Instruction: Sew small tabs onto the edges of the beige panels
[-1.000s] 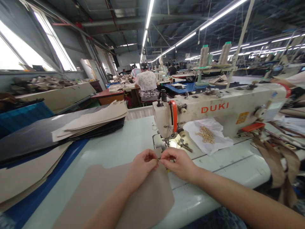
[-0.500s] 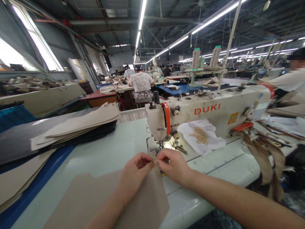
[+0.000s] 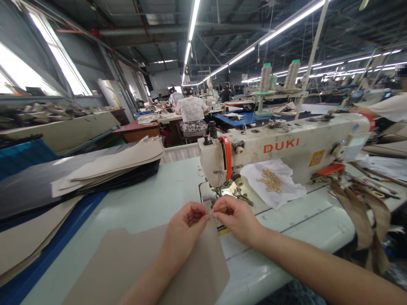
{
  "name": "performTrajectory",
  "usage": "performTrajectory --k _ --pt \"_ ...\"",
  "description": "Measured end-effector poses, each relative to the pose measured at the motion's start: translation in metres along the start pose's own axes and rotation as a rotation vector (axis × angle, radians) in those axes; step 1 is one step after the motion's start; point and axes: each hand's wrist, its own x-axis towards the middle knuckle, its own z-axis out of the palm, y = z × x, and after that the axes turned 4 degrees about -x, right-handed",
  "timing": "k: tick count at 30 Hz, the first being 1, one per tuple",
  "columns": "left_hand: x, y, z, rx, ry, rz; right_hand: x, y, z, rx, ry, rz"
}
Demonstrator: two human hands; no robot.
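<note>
Head view: small work at the fingertips. A tiny slender piece (image 3: 210,212), too small to identify, is suspended between the two hands, above the narrow upper end of a beige panel (image 3: 206,258) and just in front of the needle area. The left hand (image 3: 187,222) pinches one end between thumb and forefinger; the right hand (image 3: 237,220) pinches the other in the same manner. The piece is probably very light and easily dropped — a fingertip hold at its ends appears best. The panel, lying on the pale surface (image 3: 152,203) beneath the left forearm, looks thin and smooth, likely pliable yet firm enough to lie flat; its edges offer the safest hold, since hard folding might crease it. Beyond stands the sewing machine (image 3: 282,144); beside its head, a white sheet (image 3: 254,186) bears small gold-coloured pieces (image 3: 270,181). To the left lies a stack of beige panels (image 3: 111,165).
</note>
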Motion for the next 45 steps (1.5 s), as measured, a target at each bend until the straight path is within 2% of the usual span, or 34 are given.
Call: performTrajectory --k 6,12,26,29,31,34,37,41,45 --pt "0.0 0.0 0.0 0.015 0.008 0.004 0.001 0.001 -0.002 0.023 -0.045 0.071" --pt "0.0 0.001 0.001 0.019 0.004 -0.009 0.0 -0.002 -0.004 -0.127 -0.039 -0.005" --pt "-0.001 -0.006 0.001 0.101 -0.026 0.021 -0.001 -0.005 -0.006 -0.334 -0.108 -0.056" --pt "0.002 -0.008 -0.001 0.11 -0.061 0.001 -0.001 -0.005 -0.006 -0.395 -0.114 -0.07" --pt "0.006 -0.008 -0.005 0.136 -0.132 -0.013 -0.001 -0.004 -0.007 -0.429 -0.115 -0.064" --pt "0.011 -0.01 -0.015 0.231 -0.235 0.001 0.001 -0.003 -0.011 -0.431 -0.111 -0.008" --pt "0.008 -0.014 -0.02 0.462 -0.195 0.114 0.003 -0.003 -0.016 -0.355 -0.143 0.114" --pt "-0.006 -0.024 -0.011 0.693 -0.183 0.331 0.008 -0.007 -0.018 -0.225 -0.221 0.35" --pt "-0.018 -0.031 -0.001 0.754 -0.163 0.346 0.017 -0.012 -0.012 -0.193 -0.296 0.461"
